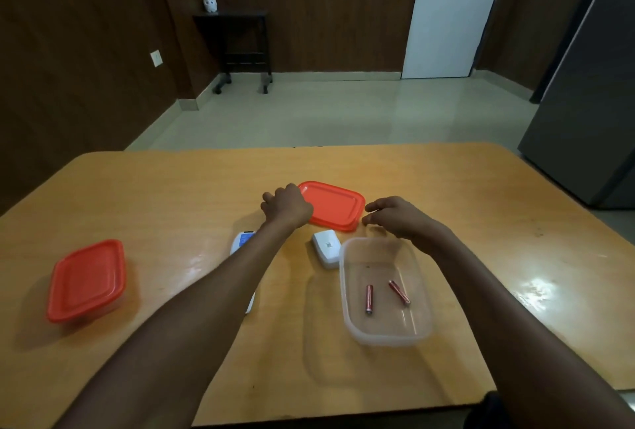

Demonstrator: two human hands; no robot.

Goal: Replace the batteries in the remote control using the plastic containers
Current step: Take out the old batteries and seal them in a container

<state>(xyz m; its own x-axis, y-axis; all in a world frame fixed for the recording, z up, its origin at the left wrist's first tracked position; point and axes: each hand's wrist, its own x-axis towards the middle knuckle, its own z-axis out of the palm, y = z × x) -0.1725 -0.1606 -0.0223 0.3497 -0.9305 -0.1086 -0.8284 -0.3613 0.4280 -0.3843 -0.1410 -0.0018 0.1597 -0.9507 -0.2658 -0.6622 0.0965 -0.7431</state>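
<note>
An open clear plastic container [386, 332] stands on the wooden table [171, 188] with two red batteries [369, 298] lying in it. Its red lid [338, 205] lies flat beyond it. My left hand [287, 205] rests at the lid's left edge, fingers curled; whether it grips the lid I cannot tell. My right hand [395, 217] hovers just right of the lid, fingers apart, holding nothing. The white remote [243, 243] is mostly hidden under my left forearm. A small white battery cover [326, 248] lies next to the container. A second container with its red lid on [86, 281] sits at the left.
The table's front edge runs close below my arms. Beyond the table are a tiled floor, a dark side table [237, 47] against the brown wall, a white door [450, 12], and a grey refrigerator [594, 102] at the right.
</note>
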